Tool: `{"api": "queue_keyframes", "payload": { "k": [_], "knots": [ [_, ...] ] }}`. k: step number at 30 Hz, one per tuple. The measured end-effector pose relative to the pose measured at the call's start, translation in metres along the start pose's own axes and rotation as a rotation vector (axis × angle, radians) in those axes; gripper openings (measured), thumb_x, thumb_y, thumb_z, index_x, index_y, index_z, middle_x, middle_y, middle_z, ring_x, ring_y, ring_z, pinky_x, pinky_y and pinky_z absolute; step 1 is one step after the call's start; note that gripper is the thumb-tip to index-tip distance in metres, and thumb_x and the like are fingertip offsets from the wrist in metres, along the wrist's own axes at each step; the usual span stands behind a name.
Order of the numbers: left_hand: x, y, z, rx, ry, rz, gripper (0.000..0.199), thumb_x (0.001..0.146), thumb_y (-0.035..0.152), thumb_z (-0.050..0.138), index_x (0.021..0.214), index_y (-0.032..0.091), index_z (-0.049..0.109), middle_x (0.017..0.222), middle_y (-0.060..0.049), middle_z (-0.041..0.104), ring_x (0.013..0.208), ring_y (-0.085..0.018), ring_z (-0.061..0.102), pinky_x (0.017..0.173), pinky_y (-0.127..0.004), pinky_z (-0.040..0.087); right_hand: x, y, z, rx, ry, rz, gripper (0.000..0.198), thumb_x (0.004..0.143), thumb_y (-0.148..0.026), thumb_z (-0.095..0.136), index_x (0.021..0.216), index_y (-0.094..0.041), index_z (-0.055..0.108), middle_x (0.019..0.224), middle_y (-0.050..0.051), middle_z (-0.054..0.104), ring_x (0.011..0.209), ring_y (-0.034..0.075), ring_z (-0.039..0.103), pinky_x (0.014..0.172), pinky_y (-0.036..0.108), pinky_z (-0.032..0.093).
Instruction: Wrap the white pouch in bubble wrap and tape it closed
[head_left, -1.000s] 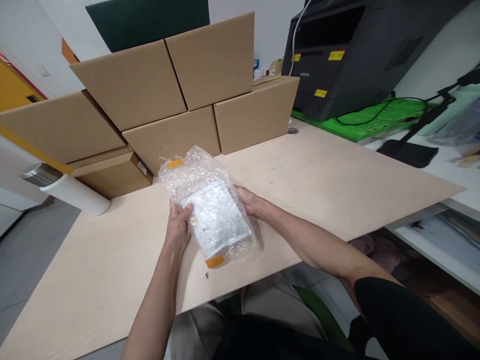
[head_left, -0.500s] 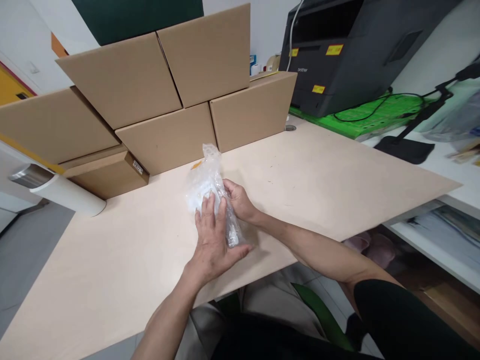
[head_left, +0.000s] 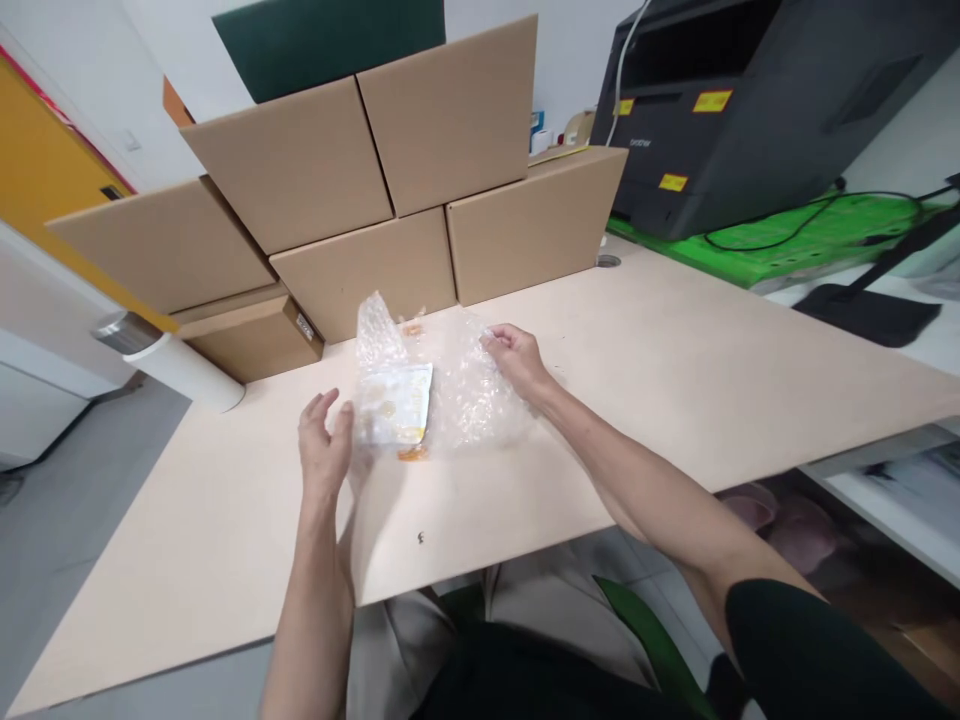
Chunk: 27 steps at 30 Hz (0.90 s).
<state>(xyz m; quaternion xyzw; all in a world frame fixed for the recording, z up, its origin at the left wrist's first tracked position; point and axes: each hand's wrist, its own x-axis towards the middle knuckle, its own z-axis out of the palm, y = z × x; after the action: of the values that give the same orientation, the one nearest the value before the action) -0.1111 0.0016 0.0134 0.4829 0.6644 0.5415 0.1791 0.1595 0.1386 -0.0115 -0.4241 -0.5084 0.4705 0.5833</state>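
A sheet of clear bubble wrap (head_left: 480, 395) lies spread on the table, its left part standing up in a crumpled flap. On the wrap rests a flat, pale printed packet (head_left: 395, 404) with a yellow corner. Its print is too small to read. My right hand (head_left: 517, 362) pinches the upper right edge of the bubble wrap between thumb and fingers. Just left of the packet is my left hand (head_left: 325, 445), fingers curled loosely and thumb apart from them, with nothing visible between. Bits of orange tape (head_left: 412, 454) stick to the wrap.
Stacked cardboard boxes (head_left: 360, 265) line the back of the table (head_left: 247, 530). A white cylinder with a metallic end (head_left: 184, 370) lies at the left. A dark printer (head_left: 697, 120) stands at the back right, beside a black stand (head_left: 866, 312).
The bubble wrap, folded around the packet before, is now spread out, exposing the packet. My left hand has come off the bundle to the left; my right hand has moved right with the wrap's edge.
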Motion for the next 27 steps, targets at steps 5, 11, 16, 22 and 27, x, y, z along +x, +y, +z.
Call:
{"api": "queue_keyframes", "payload": {
  "k": [5, 11, 16, 22, 27],
  "knots": [
    [-0.024, 0.011, 0.036, 0.511, -0.306, 0.188, 0.07, 0.071, 0.052, 0.075, 0.13, 0.019, 0.059, 0.155, -0.022, 0.036, 0.145, -0.044, 0.027, 0.115, -0.064, 0.016, 0.006, 0.001, -0.006, -0.023, 0.006, 0.088, 0.03, 0.064, -0.046, 0.066, 0.079, -0.021, 0.06, 0.067, -0.003, 0.051, 0.058, 0.013, 0.044, 0.047, 0.024, 0.032],
    [-0.028, 0.005, 0.044, 0.671, -0.358, 0.228, 0.044, 0.085, 0.037, 0.058, 0.125, 0.019, 0.062, 0.142, -0.02, 0.054, 0.137, -0.038, 0.043, 0.113, -0.058, 0.027, 0.008, 0.0, -0.007, -0.04, 0.007, 0.086, 0.03, 0.062, -0.046, 0.064, 0.077, -0.02, 0.059, 0.065, -0.003, 0.052, 0.055, 0.012, 0.042, 0.048, 0.024, 0.032],
    [-0.023, 0.0, 0.023, 0.59, -0.24, 0.165, 0.038, 0.09, 0.04, 0.052, 0.119, 0.021, 0.067, 0.124, -0.017, 0.067, 0.117, -0.034, 0.062, 0.104, -0.05, 0.042, 0.019, -0.002, -0.02, -0.073, 0.036, 0.124, 0.03, 0.061, -0.044, 0.065, 0.076, -0.02, 0.059, 0.063, -0.003, 0.052, 0.053, 0.012, 0.043, 0.047, 0.025, 0.031],
    [-0.036, -0.005, 0.025, 0.688, -0.416, 0.298, 0.061, 0.079, 0.042, 0.069, 0.136, 0.021, 0.058, 0.15, -0.017, 0.048, 0.14, -0.034, 0.042, 0.111, -0.052, 0.035, 0.03, -0.004, -0.038, -0.147, 0.101, 0.087, 0.021, 0.06, -0.034, 0.066, 0.072, -0.018, 0.06, 0.062, -0.002, 0.054, 0.057, 0.012, 0.046, 0.05, 0.024, 0.034],
    [-0.04, -0.002, 0.025, 0.399, -0.192, 0.202, 0.028, 0.091, 0.039, 0.053, 0.099, 0.021, 0.073, 0.108, -0.012, 0.073, 0.104, -0.028, 0.067, 0.095, -0.04, 0.049, 0.036, -0.003, -0.054, -0.171, 0.112, 0.156, 0.02, 0.057, -0.031, 0.067, 0.069, -0.017, 0.061, 0.057, -0.004, 0.051, 0.051, 0.01, 0.041, 0.047, 0.024, 0.031]
  ]
}}
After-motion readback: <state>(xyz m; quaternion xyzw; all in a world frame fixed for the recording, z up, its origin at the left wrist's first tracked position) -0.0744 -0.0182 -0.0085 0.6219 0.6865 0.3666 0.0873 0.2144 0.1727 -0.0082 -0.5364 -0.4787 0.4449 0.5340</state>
